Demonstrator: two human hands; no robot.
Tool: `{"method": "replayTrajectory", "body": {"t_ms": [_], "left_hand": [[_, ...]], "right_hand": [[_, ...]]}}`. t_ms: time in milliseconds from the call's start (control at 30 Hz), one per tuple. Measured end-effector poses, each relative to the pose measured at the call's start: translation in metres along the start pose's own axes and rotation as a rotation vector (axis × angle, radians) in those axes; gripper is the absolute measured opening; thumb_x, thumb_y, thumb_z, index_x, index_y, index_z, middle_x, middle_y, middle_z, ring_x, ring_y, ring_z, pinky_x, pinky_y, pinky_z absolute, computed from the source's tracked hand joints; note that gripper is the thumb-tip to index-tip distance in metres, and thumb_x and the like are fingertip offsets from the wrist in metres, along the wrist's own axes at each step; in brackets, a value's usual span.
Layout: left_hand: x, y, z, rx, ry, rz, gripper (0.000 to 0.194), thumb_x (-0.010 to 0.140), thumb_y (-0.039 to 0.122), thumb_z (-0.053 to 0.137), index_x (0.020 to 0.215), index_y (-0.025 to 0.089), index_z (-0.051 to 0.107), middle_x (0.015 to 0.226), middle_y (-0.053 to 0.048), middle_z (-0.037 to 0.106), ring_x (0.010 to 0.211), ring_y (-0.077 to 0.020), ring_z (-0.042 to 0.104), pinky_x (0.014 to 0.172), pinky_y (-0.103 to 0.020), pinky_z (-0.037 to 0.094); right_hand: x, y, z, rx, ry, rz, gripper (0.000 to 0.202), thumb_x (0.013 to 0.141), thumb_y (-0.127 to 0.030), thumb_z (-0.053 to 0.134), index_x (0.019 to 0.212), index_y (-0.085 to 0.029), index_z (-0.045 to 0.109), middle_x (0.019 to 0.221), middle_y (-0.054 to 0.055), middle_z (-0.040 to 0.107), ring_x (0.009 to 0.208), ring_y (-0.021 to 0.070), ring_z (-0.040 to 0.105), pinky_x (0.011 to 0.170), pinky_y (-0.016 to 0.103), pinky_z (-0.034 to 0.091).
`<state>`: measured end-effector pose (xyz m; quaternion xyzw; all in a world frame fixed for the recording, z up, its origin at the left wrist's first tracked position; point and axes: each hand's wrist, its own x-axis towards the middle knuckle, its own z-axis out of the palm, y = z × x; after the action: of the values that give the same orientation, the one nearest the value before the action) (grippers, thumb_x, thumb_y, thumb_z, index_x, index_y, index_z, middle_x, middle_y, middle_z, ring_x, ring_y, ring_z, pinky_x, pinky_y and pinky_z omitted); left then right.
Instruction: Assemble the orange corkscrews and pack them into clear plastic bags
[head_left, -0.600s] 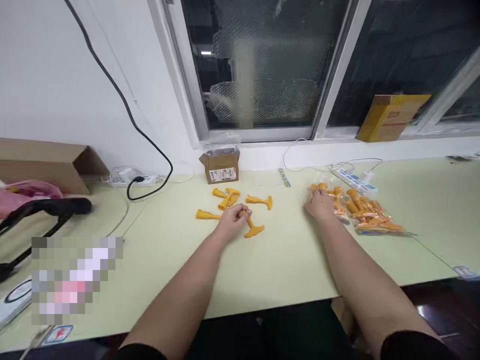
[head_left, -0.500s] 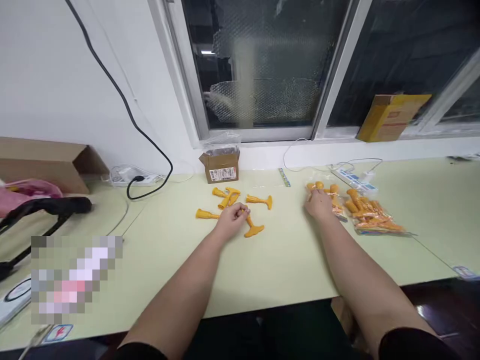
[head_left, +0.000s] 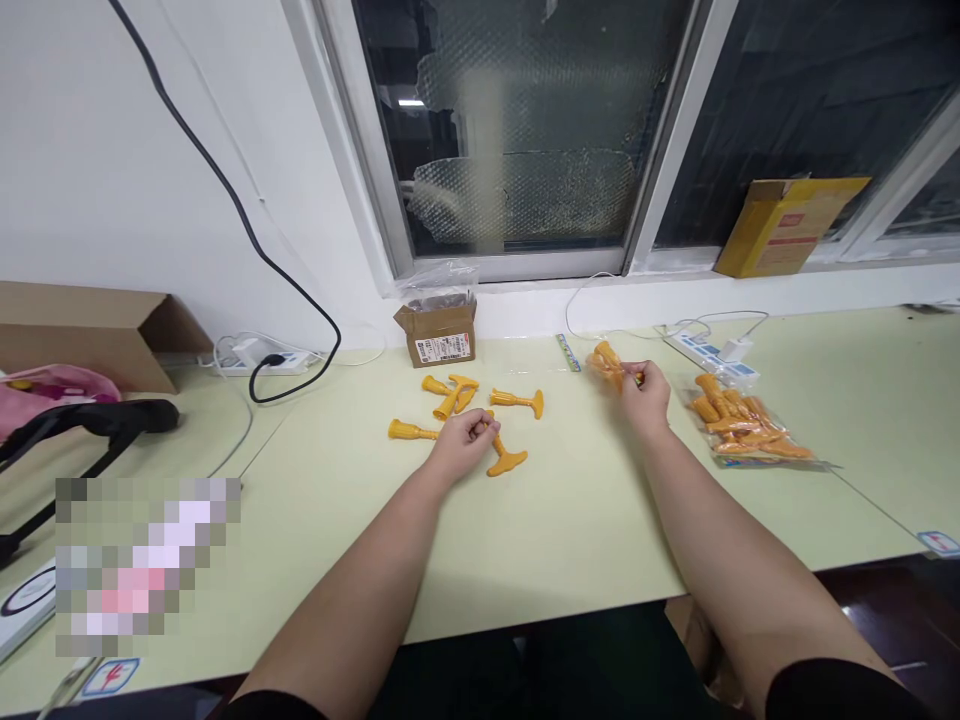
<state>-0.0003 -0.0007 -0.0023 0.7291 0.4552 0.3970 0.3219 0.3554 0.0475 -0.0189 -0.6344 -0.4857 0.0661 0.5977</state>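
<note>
My left hand point(head_left: 463, 445) rests on the table, its fingers closed around the stem end of an orange T-shaped plastic piece point(head_left: 508, 461). Beside it lie several loose orange pieces of the same kind, among them one with a flared end point(head_left: 409, 430), a small cluster point(head_left: 454, 394) and a single piece point(head_left: 519, 400) to the right. My right hand point(head_left: 646, 396) grips the edge of a clear plastic bag of orange pieces point(head_left: 606, 360), held tilted to the left. Another filled clear bag point(head_left: 742, 420) lies flat to the right of this hand.
Against the wall stands an open small cardboard box point(head_left: 442, 335) with plastic film, and a flat clear bag with a printed strip point(head_left: 568, 352) lies nearby. Power strips point(head_left: 712, 355) with cables sit at the back. A larger carton point(head_left: 82, 330) and a black strap-like object point(head_left: 112, 415) occupy the left.
My right hand has picked up the nearer bag of orange pieces and swung it leftward, away from the other bag. The left hand has stayed at the T-shaped piece.
</note>
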Motion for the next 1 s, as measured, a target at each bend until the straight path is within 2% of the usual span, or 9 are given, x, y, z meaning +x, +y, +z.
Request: {"method": "replayTrajectory", "body": {"t_ms": [167,233,333,433,533,633,733,833,1000], "left_hand": [[0.0,0.001,0.0,-0.004,0.003,0.007,0.026,0.089,0.043,0.064,0.076,0.021,0.063,0.058,0.005,0.042,0.057,-0.0141,0.04,0.058,-0.028,0.035],[0.0,0.0,-0.001,-0.003,0.001,0.009,0.025,0.09,0.042,0.063,0.076,0.021,0.062,0.058,0.005,0.042,0.057,-0.014,0.041,0.059,-0.029,0.036],[0.0,-0.001,0.0,-0.008,0.004,0.005,0.023,0.09,0.04,0.064,0.077,0.02,0.063,0.063,0.002,0.05,0.059,-0.0142,0.046,0.06,-0.03,0.041],[0.002,-0.001,0.004,-0.135,0.047,0.004,0.02,0.087,0.039,0.07,0.092,0.02,0.067,0.09,-0.005,0.064,0.082,-0.0185,0.062,0.072,-0.032,0.052],[0.004,-0.001,0.008,-0.394,0.109,-0.037,0.042,0.079,0.038,0.081,0.114,0.022,0.063,0.123,-0.011,0.061,0.118,-0.025,0.062,0.096,-0.041,0.056],[0.003,0.001,0.013,-0.648,0.027,-0.148,0.069,0.071,0.035,0.09,0.13,0.025,0.055,0.136,-0.013,0.059,0.131,-0.0294,0.059,0.111,-0.052,0.048],[-0.004,0.008,0.019,-0.824,-0.121,-0.221,0.083,0.068,0.031,0.094,0.139,0.029,0.05,0.138,-0.012,0.063,0.131,-0.032,0.062,0.117,-0.058,0.043],[-0.012,0.019,0.023,-0.929,-0.196,-0.308,0.085,0.069,0.026,0.095,0.141,0.032,0.049,0.139,-0.01,0.066,0.124,-0.0322,0.067,0.113,-0.06,0.047],[-0.013,0.03,0.024,-1.085,-0.08,-0.346,0.073,0.078,0.027,0.088,0.139,0.031,0.049,0.124,-0.005,0.074,0.107,-0.0257,0.075,0.102,-0.055,0.058]], "right_hand": [[-0.002,-0.009,0.006,0.44,0.124,-0.019,0.002,0.076,-0.021,0.056,0.077,-0.022,0.055,0.089,0.004,0.071,0.092,0.0187,0.069,0.087,0.035,0.054],[-0.003,-0.014,0.008,0.577,0.14,0.013,0.006,0.073,-0.019,0.059,0.076,-0.022,0.054,0.086,0.002,0.07,0.088,0.0176,0.071,0.083,0.033,0.055],[-0.005,-0.025,0.01,0.753,0.098,0.064,0.012,0.071,-0.017,0.063,0.077,-0.022,0.053,0.084,0.0,0.07,0.085,0.0163,0.072,0.081,0.032,0.056],[-0.009,-0.038,0.009,0.935,0.003,0.159,0.018,0.068,-0.015,0.069,0.076,-0.023,0.053,0.083,-0.002,0.07,0.083,0.0155,0.073,0.081,0.031,0.057],[-0.015,-0.049,0.01,1.053,-0.1,0.288,0.023,0.065,-0.012,0.072,0.074,-0.023,0.054,0.081,-0.004,0.07,0.081,0.0147,0.074,0.079,0.029,0.059],[-0.026,-0.06,0.016,1.136,-0.231,0.405,0.027,0.065,-0.01,0.075,0.073,-0.024,0.053,0.081,-0.005,0.07,0.08,0.0143,0.073,0.077,0.028,0.061],[-0.044,-0.074,0.025,1.178,-0.386,0.483,0.03,0.065,-0.011,0.08,0.075,-0.024,0.055,0.083,-0.004,0.071,0.082,0.0148,0.073,0.077,0.028,0.063],[-0.06,-0.085,0.033,1.176,-0.471,0.525,0.033,0.067,-0.016,0.086,0.081,-0.024,0.058,0.086,-0.003,0.074,0.084,0.015,0.074,0.079,0.027,0.063],[-0.064,-0.088,0.035,1.145,-0.477,0.61,0.038,0.07,-0.031,0.089,0.097,-0.028,0.063,0.098,-0.001,0.079,0.091,0.0173,0.075,0.082,0.03,0.064]]}}
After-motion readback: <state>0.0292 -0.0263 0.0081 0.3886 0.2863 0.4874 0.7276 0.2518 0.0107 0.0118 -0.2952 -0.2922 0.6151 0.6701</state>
